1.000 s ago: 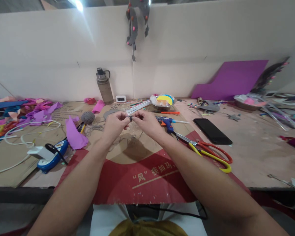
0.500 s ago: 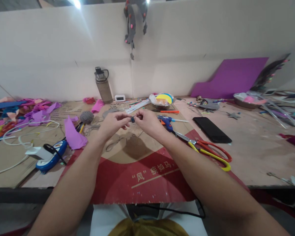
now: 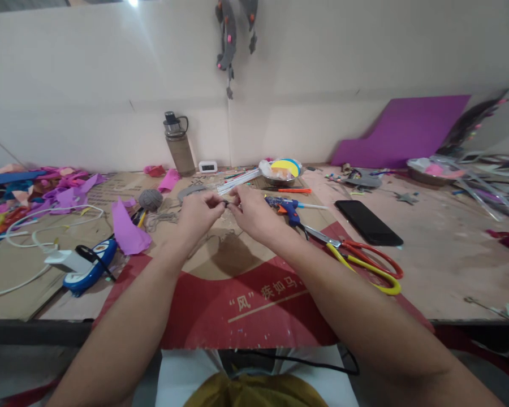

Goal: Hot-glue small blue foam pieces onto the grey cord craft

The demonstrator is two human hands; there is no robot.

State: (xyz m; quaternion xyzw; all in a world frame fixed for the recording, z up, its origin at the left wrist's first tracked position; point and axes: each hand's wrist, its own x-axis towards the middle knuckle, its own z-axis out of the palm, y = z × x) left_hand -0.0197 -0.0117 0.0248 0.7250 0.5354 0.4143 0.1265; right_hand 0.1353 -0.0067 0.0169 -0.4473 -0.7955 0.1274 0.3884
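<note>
My left hand (image 3: 201,213) and my right hand (image 3: 251,212) meet over the cardboard sheet (image 3: 254,316). Between their fingertips is a small dark piece (image 3: 226,203), pinched from both sides and too small to make out. Both hands are closed around it. Right of my right hand lies a blue glue gun (image 3: 289,210), and beyond it scissors (image 3: 360,254) with red and yellow handles. A ball of grey yarn (image 3: 150,199) rests left of my left hand, its loose strand near my wrist.
A bottle (image 3: 178,148) and small white clock (image 3: 207,167) stand at the back. A bowl (image 3: 280,180) holds coloured pieces. A black phone (image 3: 368,223) lies right. Left are felt scraps (image 3: 70,195), white cables and a blue power strip (image 3: 91,271).
My left hand's fingers have closed in on the small dark piece, and the two hands' fingertips are closer together. The whole view has shifted slightly.
</note>
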